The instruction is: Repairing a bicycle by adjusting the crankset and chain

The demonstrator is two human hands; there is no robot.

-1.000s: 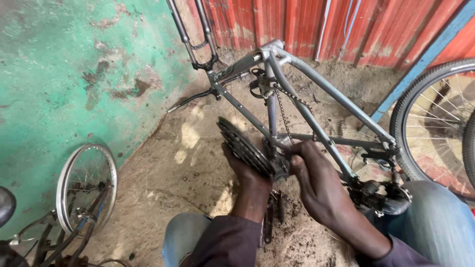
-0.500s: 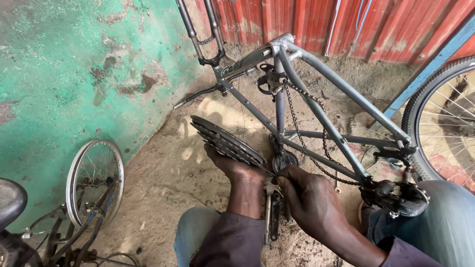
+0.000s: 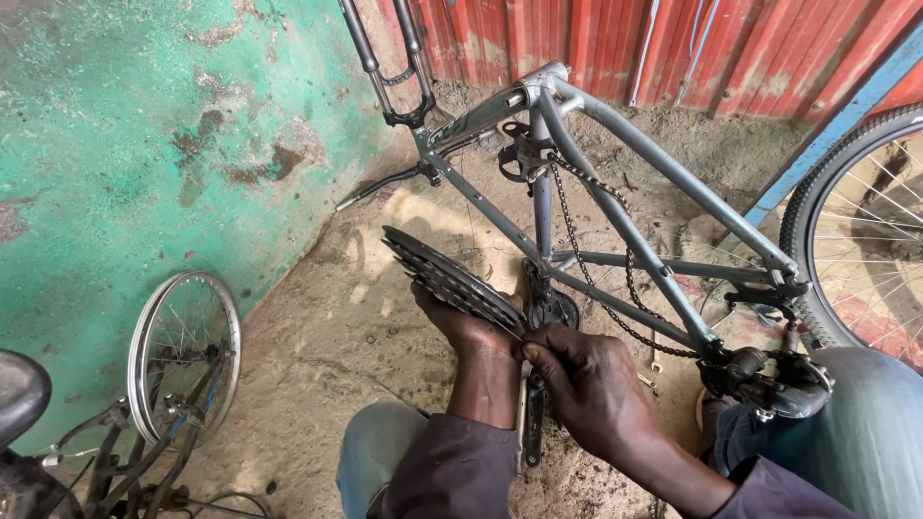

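A grey bicycle frame (image 3: pixel 635 163) lies upside down on the dirt in front of me, with its chain (image 3: pixel 586 259) hanging loose. My left hand (image 3: pixel 466 327) grips the black chainring set (image 3: pixel 452 279) from beneath, at the bottom bracket. My right hand (image 3: pixel 586 384) is closed beside it, fingers pinched at the chainring's lower edge by the crank arm (image 3: pixel 532 423); I cannot see what it pinches. The rear derailleur (image 3: pixel 769 375) rests against my right knee.
A green painted wall (image 3: pixel 144 144) stands at left and red corrugated sheeting (image 3: pixel 673 48) at the back. A small wheel (image 3: pixel 183 356) of another bicycle and a dark saddle (image 3: pixel 19 394) sit at lower left. A large spoked wheel (image 3: pixel 865 240) stands at right.
The view has shifted so the frame sits higher and further right. Both hands stay at the chainring, which now tilts more to the left.
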